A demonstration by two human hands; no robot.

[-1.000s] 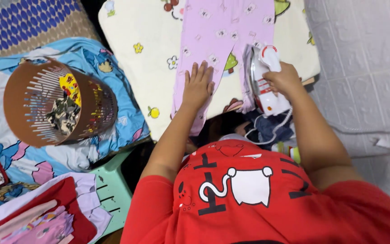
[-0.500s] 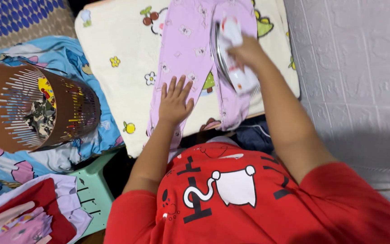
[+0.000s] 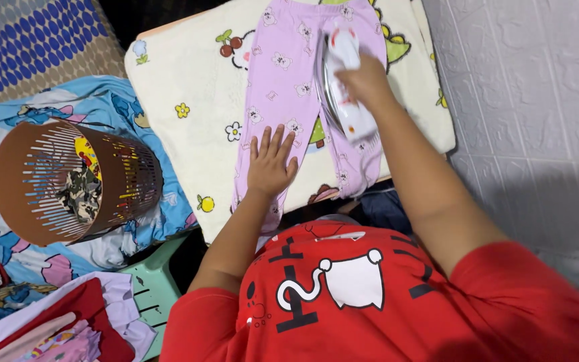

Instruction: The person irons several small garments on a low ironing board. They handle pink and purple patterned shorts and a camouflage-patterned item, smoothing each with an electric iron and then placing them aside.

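A small pair of lilac patterned trousers (image 3: 283, 74) lies flat on a cream cartoon-print ironing pad (image 3: 182, 74). My left hand (image 3: 269, 164) presses flat, fingers spread, on the lower left leg of the trousers. My right hand (image 3: 368, 80) grips the handle of a white and red electric iron (image 3: 340, 77), which rests tilted on the right trouser leg. My red printed shirt (image 3: 343, 295) fills the bottom of the view.
A brown slatted laundry basket (image 3: 68, 181) with clothes inside lies on a blue cartoon sheet (image 3: 135, 107) at left. Folded red and pink clothes (image 3: 68, 328) sit at bottom left beside a pale green stool (image 3: 155, 288). A white tiled wall (image 3: 537, 100) runs along the right.
My right hand has slid the iron from the hem end of the right trouser leg up toward the waist. My left hand stays pressed on the left leg. The view shifted.
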